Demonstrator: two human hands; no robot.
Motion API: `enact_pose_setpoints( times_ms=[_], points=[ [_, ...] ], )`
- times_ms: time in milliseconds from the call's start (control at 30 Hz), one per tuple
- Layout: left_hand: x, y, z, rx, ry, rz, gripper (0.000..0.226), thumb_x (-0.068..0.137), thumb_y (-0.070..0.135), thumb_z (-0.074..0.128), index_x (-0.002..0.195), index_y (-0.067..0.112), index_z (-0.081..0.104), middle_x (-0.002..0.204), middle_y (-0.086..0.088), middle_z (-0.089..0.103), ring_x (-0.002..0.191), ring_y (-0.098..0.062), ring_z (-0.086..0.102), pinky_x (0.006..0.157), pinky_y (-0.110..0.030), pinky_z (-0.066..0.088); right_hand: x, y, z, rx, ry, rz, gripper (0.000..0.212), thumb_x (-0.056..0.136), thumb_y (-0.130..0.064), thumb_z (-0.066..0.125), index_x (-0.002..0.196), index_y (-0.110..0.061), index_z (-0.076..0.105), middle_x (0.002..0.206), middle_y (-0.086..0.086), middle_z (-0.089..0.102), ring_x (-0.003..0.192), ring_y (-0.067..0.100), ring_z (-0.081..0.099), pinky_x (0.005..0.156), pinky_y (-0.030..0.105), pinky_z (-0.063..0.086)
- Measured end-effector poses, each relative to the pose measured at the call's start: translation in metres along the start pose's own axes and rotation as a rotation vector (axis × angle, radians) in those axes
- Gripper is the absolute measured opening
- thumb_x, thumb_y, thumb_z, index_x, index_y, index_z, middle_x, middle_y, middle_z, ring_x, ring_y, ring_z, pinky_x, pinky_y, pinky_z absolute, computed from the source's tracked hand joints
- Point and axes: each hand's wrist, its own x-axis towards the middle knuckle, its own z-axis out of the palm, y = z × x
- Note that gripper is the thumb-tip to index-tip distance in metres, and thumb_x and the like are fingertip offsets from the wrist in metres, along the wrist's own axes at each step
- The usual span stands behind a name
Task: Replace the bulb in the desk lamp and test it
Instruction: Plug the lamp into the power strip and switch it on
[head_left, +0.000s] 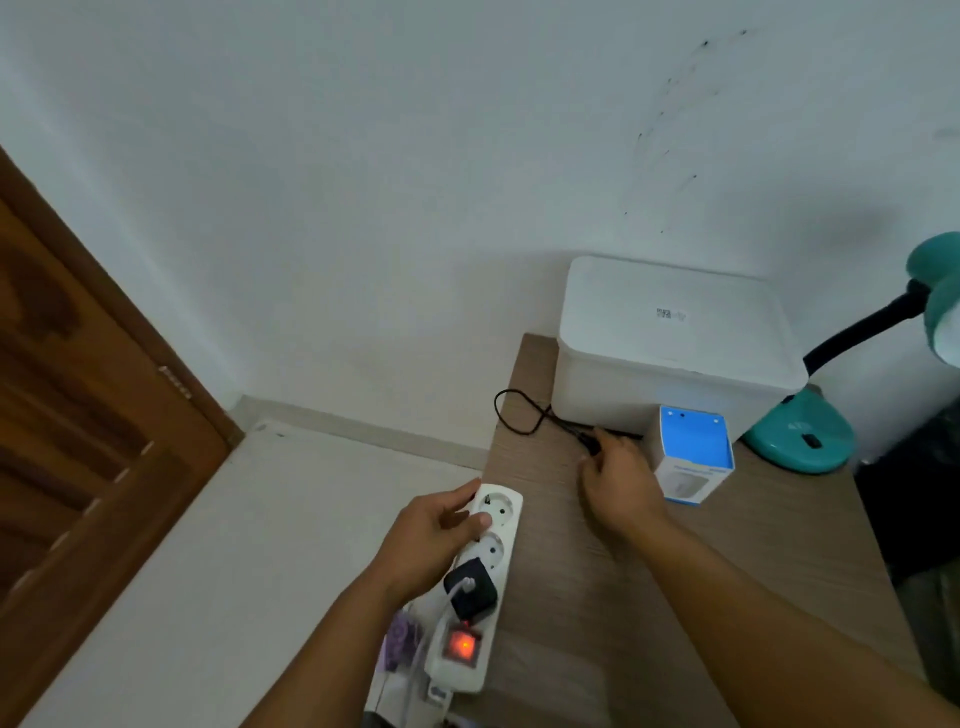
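Power strip (480, 587), white, lies along the left edge of the wooden bench (675, 597), rocker switch (461, 646) glowing orange at the near end. Black adapter (471, 587) with a white cable sits in the socket just above the switch; the two sockets farther up are free.

My left hand (431, 540) grips the far end of the strip, thumb along its outer edge, fingers (475, 519) curled over the top beside the last socket, clamped on the strip body.

My right hand (621, 483) is out over the bench, fingers together on the black plug (589, 440) of the lamp cord (522, 415). Plug shows just past my fingertips. Cord loops off the left bench edge and runs back along the foot of the white lidded box (670, 343) that stands against the wall.

Bulb carton (693, 452), white and blue, stands upright just beside my right hand, touching or nearly touching the box front; cannot tell which.

Desk lamp (802, 436), teal base with a black switch, rests on the bench to the right of the carton. Black gooseneck rises to the teal shade at the frame's right edge; bulb not visible from here.

Brown wooden door (78, 415) on the left.
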Motion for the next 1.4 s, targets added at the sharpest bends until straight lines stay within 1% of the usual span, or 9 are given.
enact_pose_setpoints(
  times_ms=[100, 300, 467, 700, 867, 967, 1033, 1233, 1400],
  points=[
    [0.001, -0.007, 0.002, -0.063, 0.035, 0.001, 0.047, 0.092, 0.023, 0.071, 0.134, 0.038, 0.056, 0.091, 0.036, 0.067, 0.091, 0.017, 0.064, 0.072, 0.0, 0.045, 0.007, 0.002, 0.007, -0.041, 0.0, 0.025, 0.036, 0.095, -0.019, 0.048, 0.13, -0.013, 0.054, 0.128, 0.017, 0.056, 0.115, 0.035, 0.055, 0.096, 0.041, 0.046],
    [0.0, -0.016, 0.008, -0.213, 0.021, -0.023, 0.045, 0.092, 0.023, 0.071, 0.134, 0.032, 0.06, 0.107, 0.012, 0.076, 0.1, -0.007, 0.072, 0.094, -0.033, 0.056, 0.008, 0.006, 0.009, -0.031, 0.002, 0.028, 0.032, 0.092, -0.023, 0.059, 0.123, -0.016, 0.065, 0.109, 0.014, 0.065, 0.099, 0.03, 0.061, 0.083, 0.035, 0.05],
    [-0.002, -0.02, 0.01, -0.255, 0.012, -0.01, 0.044, 0.093, 0.024, 0.07, 0.135, 0.031, 0.061, 0.109, 0.008, 0.076, 0.1, -0.012, 0.073, 0.092, -0.035, 0.057, -0.002, 0.005, 0.007, 0.003, -0.016, -0.028, 0.033, 0.09, -0.02, 0.065, 0.123, -0.019, 0.067, 0.117, 0.009, 0.059, 0.106, 0.025, 0.057, 0.086, 0.026, 0.041],
    [-0.003, -0.02, 0.011, -0.305, 0.003, -0.009, 0.045, 0.093, 0.023, 0.07, 0.136, 0.028, 0.06, 0.111, 0.004, 0.076, 0.1, -0.015, 0.073, 0.087, -0.031, 0.058, -0.016, -0.007, 0.004, 0.126, -0.146, -0.019, 0.022, 0.077, -0.017, 0.077, 0.096, -0.024, 0.067, 0.089, -0.006, 0.063, 0.086, 0.015, 0.06, 0.076, 0.028, 0.048],
    [-0.004, -0.02, 0.013, -0.332, 0.012, -0.017, 0.045, 0.093, 0.022, 0.07, 0.136, 0.028, 0.061, 0.112, 0.003, 0.076, 0.097, -0.016, 0.074, 0.085, -0.033, 0.06, -0.025, -0.019, -0.001, 0.33, -0.197, -0.018, 0.028, 0.079, -0.01, 0.077, 0.103, -0.021, 0.067, 0.09, -0.004, 0.064, 0.084, 0.01, 0.06, 0.074, 0.022, 0.047],
    [-0.003, -0.02, 0.013, -0.343, 0.02, -0.026, 0.045, 0.092, 0.023, 0.07, 0.136, 0.029, 0.061, 0.112, 0.003, 0.076, 0.097, -0.017, 0.074, 0.089, -0.039, 0.06, -0.032, -0.028, -0.011, 0.466, -0.225, -0.027, 0.042, 0.084, -0.008, 0.072, 0.118, -0.031, 0.062, 0.093, -0.013, 0.062, 0.084, -0.002, 0.056, 0.071, 0.012, 0.04],
    [-0.002, -0.021, 0.013, -0.35, 0.019, -0.028, 0.045, 0.092, 0.022, 0.07, 0.136, 0.028, 0.061, 0.112, 0.002, 0.076, 0.097, -0.018, 0.074, 0.088, -0.04, 0.06, -0.035, -0.032, -0.015, 0.476, -0.254, -0.05, 0.035, 0.087, -0.011, 0.071, 0.112, -0.034, 0.066, 0.096, -0.02, 0.061, 0.088, -0.003, 0.056, 0.072, 0.013, 0.04],
    [-0.003, -0.021, 0.014, -0.375, 0.022, -0.031, 0.045, 0.091, 0.021, 0.072, 0.135, 0.027, 0.062, 0.111, 0.002, 0.076, 0.098, -0.019, 0.074, 0.091, -0.043, 0.059, -0.042, -0.044, -0.013, 0.567, -0.256, -0.066, 0.029, 0.083, -0.006, 0.073, 0.092, -0.034, 0.071, 0.097, -0.007, 0.071, 0.09, 0.011, 0.063, 0.077, 0.024, 0.05],
    [-0.003, -0.02, 0.014, -0.384, 0.025, -0.006, 0.043, 0.091, 0.019, 0.072, 0.133, 0.026, 0.064, 0.111, 0.003, 0.076, 0.099, -0.018, 0.074, 0.091, -0.042, 0.058, -0.044, -0.052, -0.012, 0.514, -0.279, -0.166, 0.021, 0.08, -0.008, 0.077, 0.092, -0.025, 0.071, 0.089, -0.006, 0.072, 0.078, 0.001, 0.066, 0.072, 0.017, 0.049]
  ],
)
